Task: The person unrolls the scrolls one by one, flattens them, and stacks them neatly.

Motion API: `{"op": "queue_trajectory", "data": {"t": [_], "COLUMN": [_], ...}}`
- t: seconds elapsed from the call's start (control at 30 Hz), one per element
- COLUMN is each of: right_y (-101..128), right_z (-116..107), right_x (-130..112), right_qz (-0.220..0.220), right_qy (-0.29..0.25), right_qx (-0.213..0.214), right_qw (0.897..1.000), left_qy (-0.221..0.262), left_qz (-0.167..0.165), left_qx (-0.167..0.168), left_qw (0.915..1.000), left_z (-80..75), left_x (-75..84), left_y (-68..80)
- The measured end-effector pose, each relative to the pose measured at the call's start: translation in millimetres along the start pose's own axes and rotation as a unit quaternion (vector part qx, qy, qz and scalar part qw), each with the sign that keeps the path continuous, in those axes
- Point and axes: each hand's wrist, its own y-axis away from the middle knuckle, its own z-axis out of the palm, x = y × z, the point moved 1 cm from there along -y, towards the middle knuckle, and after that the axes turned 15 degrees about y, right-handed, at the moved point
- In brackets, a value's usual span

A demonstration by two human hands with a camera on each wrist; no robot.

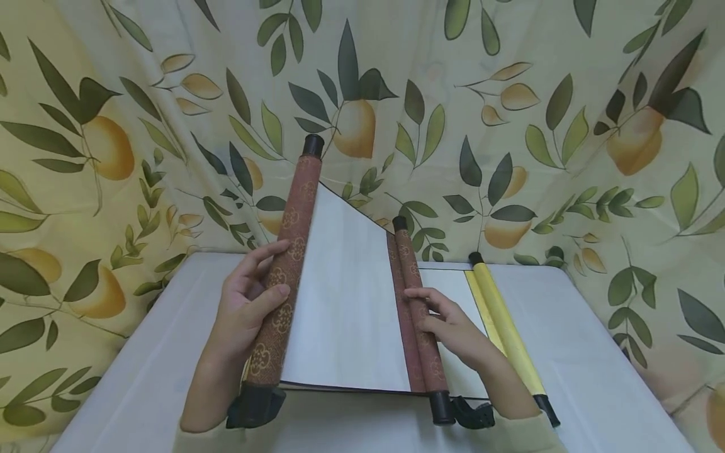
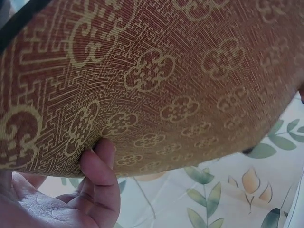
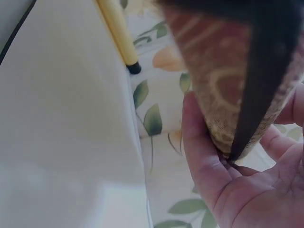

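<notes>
The left hand (image 1: 249, 302) is gripping the thick brown roll (image 1: 289, 251), raised and tilted away from the person. The right hand (image 1: 453, 327) is curling around the thinner brown roll (image 1: 416, 308) lying lengthwise on the worktop (image 1: 595, 352), with white scroll paper (image 1: 345, 302) stretching between them.

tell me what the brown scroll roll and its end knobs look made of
Brown scroll roll: woven fabric, likely brocade, matte; threads and gold floral medallions show up close. End knob: black, smooth, maybe plastic or lacquered wood. Left hand grips the roll.
</notes>
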Motion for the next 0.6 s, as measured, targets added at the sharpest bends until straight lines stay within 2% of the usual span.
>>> {"op": "queue_trajectory", "data": {"t": [0.2, 0.37, 0.6], "right_y": [14.4, 25.4, 39.9], "right_z": [-17.3, -30.2, -48.6], "right_x": [8.1, 9.4, 5.7], "right_qz": [0.016, 0.029, 0.051], "right_qy": [-0.019, -0.001, 0.016], "right_qx": [-0.006, 0.012, 0.027], "right_qw": [1.000, 1.000, 0.998], "left_qy": [-0.001, -0.002, -0.084], "left_qz": [-0.015, -0.051, -0.119], "left_qx": [-0.007, -0.013, -0.002], "left_qw": [0.9999, 0.9986, 0.9893], "left_z": [-1.7, -3.5, -6.3], "left_x": [-7.2, -19.8, -39.4], "left_y": [-1.9, -5.1, -8.5]}}
